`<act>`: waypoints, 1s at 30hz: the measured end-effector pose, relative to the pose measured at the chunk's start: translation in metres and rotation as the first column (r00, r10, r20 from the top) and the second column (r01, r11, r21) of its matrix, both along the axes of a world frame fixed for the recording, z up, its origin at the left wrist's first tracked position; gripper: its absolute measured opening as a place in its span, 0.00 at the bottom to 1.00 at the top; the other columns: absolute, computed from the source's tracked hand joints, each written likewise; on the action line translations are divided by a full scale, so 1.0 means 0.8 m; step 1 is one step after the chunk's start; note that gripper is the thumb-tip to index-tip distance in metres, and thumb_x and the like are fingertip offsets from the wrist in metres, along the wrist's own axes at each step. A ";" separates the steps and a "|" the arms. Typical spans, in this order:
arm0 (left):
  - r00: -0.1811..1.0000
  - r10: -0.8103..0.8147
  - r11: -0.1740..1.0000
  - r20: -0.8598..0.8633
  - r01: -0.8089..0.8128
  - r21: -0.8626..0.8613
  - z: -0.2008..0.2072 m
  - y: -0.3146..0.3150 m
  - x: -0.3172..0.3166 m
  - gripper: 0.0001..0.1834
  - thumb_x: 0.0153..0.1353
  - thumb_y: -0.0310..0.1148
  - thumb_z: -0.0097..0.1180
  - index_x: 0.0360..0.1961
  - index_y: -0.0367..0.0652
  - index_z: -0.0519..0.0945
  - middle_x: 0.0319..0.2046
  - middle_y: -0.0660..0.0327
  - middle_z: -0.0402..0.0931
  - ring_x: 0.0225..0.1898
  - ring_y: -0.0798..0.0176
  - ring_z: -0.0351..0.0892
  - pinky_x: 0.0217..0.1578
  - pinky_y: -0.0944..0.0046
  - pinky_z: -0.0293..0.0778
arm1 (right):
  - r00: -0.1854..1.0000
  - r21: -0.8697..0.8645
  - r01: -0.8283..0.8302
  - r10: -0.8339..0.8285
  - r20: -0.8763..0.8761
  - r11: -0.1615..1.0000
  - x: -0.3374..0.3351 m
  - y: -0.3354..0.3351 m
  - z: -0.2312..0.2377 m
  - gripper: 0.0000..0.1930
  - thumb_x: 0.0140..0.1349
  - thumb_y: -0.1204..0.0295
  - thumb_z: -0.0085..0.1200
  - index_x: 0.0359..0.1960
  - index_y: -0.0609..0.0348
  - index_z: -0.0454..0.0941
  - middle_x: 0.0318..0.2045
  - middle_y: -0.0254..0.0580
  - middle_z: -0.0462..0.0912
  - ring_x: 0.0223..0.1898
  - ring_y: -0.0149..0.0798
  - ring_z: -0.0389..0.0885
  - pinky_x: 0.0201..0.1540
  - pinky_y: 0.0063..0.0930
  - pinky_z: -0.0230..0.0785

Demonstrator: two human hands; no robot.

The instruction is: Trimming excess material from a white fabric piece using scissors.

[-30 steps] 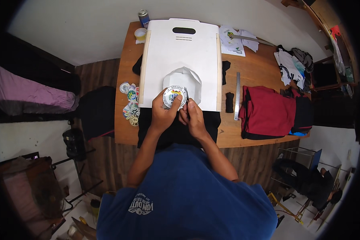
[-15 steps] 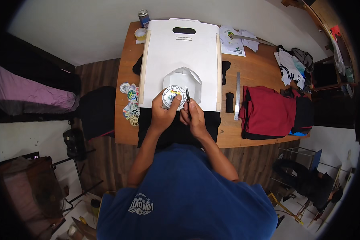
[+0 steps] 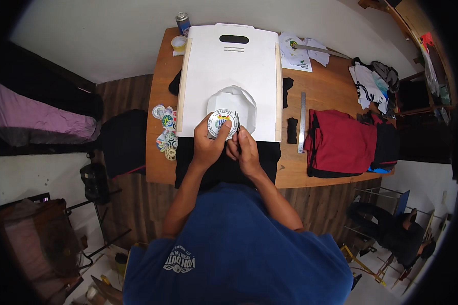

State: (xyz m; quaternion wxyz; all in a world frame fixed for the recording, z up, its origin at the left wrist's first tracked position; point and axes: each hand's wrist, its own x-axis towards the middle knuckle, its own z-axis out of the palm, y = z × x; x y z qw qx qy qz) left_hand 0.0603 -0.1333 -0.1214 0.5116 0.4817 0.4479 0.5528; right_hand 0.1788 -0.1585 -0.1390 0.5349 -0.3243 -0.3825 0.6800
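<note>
My left hand [image 3: 207, 146] holds a round printed sticker [image 3: 221, 122] by its lower left edge. My right hand [image 3: 245, 148] pinches the sticker's lower right rim with thumb and forefinger. Both hands hover over a black garment [image 3: 224, 162] lying at the near edge of a wooden table [image 3: 320, 91]. Just beyond the sticker lies a crumpled piece of white paper [image 3: 234, 101] on a large white board [image 3: 229, 71] with a handle slot.
Several round stickers [image 3: 167, 131] lie at the table's left edge. A metal ruler [image 3: 301, 122], a folded red garment [image 3: 338, 142], a small black piece [image 3: 291, 130] and papers [image 3: 297, 51] sit to the right. A spray can [image 3: 182, 22] and tape roll [image 3: 178, 42] stand at the far left corner.
The hands and sticker have barely shifted; my right fingers have moved slightly along the sticker's rim.
</note>
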 end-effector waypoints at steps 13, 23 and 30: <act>1.000 -0.001 1.000 -0.015 0.001 0.012 0.000 0.001 0.000 0.07 0.61 0.28 0.56 0.35 0.33 0.77 0.28 0.61 0.78 0.30 0.73 0.75 0.31 0.72 0.72 | 0.999 -0.017 0.043 -0.043 0.011 0.999 -0.003 -0.001 -0.003 0.18 0.73 0.56 0.29 0.30 0.54 0.60 0.15 0.28 0.55 0.15 0.22 0.51 0.17 0.18 0.50; 1.000 0.000 1.000 -0.011 0.000 -0.023 -0.002 0.001 -0.003 0.08 0.60 0.28 0.56 0.37 0.32 0.77 0.30 0.60 0.79 0.31 0.73 0.76 0.32 0.72 0.73 | 0.999 -0.030 -0.009 0.008 -0.031 1.000 0.004 0.002 -0.003 0.18 0.73 0.56 0.30 0.30 0.54 0.60 0.15 0.27 0.54 0.15 0.22 0.50 0.18 0.17 0.49; 1.000 -0.018 1.000 -0.024 0.017 -0.017 0.000 0.001 -0.004 0.09 0.59 0.28 0.57 0.37 0.32 0.77 0.30 0.60 0.79 0.32 0.72 0.77 0.32 0.71 0.73 | 1.000 -0.021 -0.017 0.017 0.000 1.000 0.003 0.004 0.001 0.18 0.73 0.56 0.30 0.30 0.55 0.60 0.15 0.28 0.55 0.14 0.22 0.49 0.17 0.18 0.49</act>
